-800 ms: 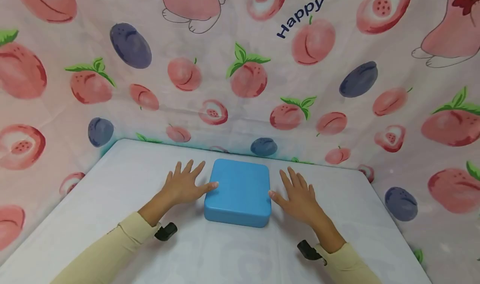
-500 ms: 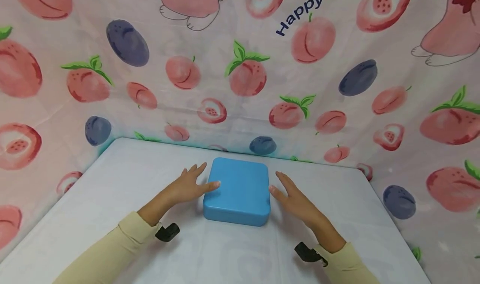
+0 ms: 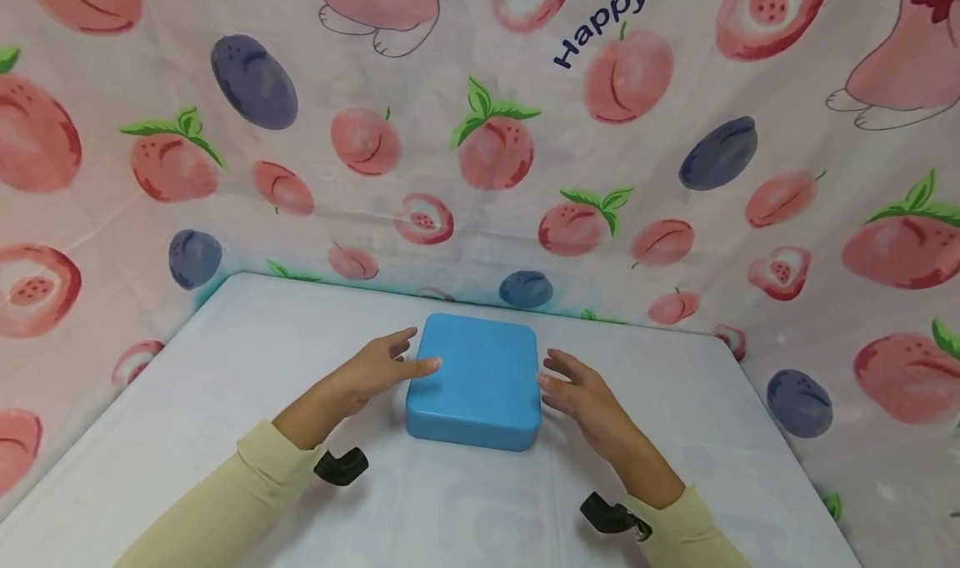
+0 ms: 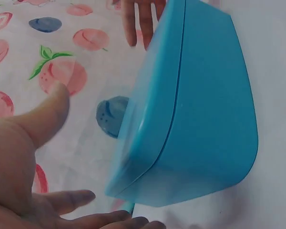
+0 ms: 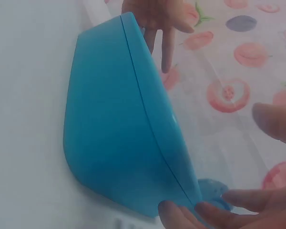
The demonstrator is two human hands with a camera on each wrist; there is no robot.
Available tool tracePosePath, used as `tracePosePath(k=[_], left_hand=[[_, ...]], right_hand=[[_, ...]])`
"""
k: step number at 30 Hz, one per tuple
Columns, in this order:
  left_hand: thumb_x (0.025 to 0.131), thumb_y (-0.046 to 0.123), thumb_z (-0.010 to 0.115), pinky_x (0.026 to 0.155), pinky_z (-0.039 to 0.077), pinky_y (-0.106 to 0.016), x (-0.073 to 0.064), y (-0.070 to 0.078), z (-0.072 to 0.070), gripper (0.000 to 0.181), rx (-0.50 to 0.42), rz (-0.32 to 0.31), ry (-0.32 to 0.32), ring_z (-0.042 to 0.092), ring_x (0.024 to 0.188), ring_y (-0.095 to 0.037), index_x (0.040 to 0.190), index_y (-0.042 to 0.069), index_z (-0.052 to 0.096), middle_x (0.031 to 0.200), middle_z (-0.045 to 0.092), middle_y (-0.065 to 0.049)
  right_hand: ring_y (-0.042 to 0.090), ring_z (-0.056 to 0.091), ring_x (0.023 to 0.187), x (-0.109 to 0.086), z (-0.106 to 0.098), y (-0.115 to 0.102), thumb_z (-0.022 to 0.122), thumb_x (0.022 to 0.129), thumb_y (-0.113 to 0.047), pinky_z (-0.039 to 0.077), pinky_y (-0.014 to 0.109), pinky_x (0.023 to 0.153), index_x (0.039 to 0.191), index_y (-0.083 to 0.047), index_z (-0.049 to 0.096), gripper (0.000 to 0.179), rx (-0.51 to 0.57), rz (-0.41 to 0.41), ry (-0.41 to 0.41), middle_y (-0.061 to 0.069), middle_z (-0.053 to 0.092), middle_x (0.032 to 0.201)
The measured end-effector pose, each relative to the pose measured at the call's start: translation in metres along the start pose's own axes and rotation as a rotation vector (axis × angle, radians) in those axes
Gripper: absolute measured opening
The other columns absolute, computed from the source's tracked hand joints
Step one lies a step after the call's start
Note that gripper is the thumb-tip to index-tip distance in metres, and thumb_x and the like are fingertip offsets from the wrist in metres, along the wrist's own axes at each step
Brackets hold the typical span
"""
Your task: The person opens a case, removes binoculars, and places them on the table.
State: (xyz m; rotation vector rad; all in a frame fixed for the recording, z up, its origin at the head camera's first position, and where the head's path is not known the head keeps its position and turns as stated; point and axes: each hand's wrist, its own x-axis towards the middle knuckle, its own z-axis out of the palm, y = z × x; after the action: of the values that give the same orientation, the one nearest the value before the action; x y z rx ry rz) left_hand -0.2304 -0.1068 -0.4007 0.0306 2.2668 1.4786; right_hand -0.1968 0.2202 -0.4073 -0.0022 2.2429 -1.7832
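Observation:
A blue box point(image 3: 476, 376) with rounded corners lies flat on the white table, its lid uppermost. The seam between lid and base shows in the left wrist view along the box's side point(image 4: 209, 105). On its left my left hand point(image 3: 375, 368) hovers, thumb reaching over the top edge and the other fingers loosely bent beside the far left corner. My right hand point(image 3: 585, 397) is at the opposite side, thumb and fingers spread apart near the right edge. In the right wrist view a gap shows between thumb and fingers point(image 5: 214, 217). Neither hand grips the box.
The white table point(image 3: 300, 318) ends at the back against a pink fruit-printed cloth point(image 3: 420, 151), which also hangs along both sides. Black wrist cameras point(image 3: 341, 466) stick out below each beige sleeve point(image 3: 217, 501).
Both hands have turned from flat, palms down, to palms facing the box's sides, with fingers curving inward. The box has stayed in place; the view has shifted slightly.

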Motion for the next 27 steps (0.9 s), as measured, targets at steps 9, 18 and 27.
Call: tracePosePath(k=[9, 18, 27], left_hand=[[0.09, 0.029, 0.084, 0.115, 0.047, -0.058, 0.003, 0.003, 0.008, 0.093, -0.096, -0.041, 0.063, 0.048, 0.145, -0.047, 0.163, 0.006, 0.032, 0.166, 0.037, -0.024], [0.091, 0.016, 0.082, 0.114, 0.05, -0.054, 0.007, 0.001, 0.015, 0.077, -0.13, -0.098, 0.14, 0.057, 0.138, -0.042, 0.155, 0.0, 0.043, 0.156, 0.05, -0.026], [0.088, 0.007, 0.083, 0.111, 0.054, -0.048, 0.012, -0.001, 0.014, 0.058, -0.202, -0.126, 0.189, 0.065, 0.123, -0.031, 0.139, -0.003, 0.06, 0.14, 0.063, -0.022]], right_hand=[[0.039, 0.056, 0.135, 0.001, 0.007, 0.002, 0.077, 0.092, -0.013, 0.053, 0.048, 0.111, 0.158, -0.003, 0.041, 0.075, -0.049, -0.004, 0.064, 0.024, 0.05, 0.153], [0.025, 0.067, 0.104, 0.009, 0.013, 0.008, 0.077, 0.087, -0.001, 0.061, 0.032, 0.092, 0.143, 0.004, 0.055, 0.06, 0.041, 0.096, 0.161, 0.024, 0.061, 0.129], [0.021, 0.068, 0.09, 0.015, 0.014, 0.011, 0.078, 0.086, 0.001, 0.062, 0.03, 0.084, 0.126, 0.01, 0.061, 0.044, 0.102, 0.154, 0.237, 0.017, 0.066, 0.111]])
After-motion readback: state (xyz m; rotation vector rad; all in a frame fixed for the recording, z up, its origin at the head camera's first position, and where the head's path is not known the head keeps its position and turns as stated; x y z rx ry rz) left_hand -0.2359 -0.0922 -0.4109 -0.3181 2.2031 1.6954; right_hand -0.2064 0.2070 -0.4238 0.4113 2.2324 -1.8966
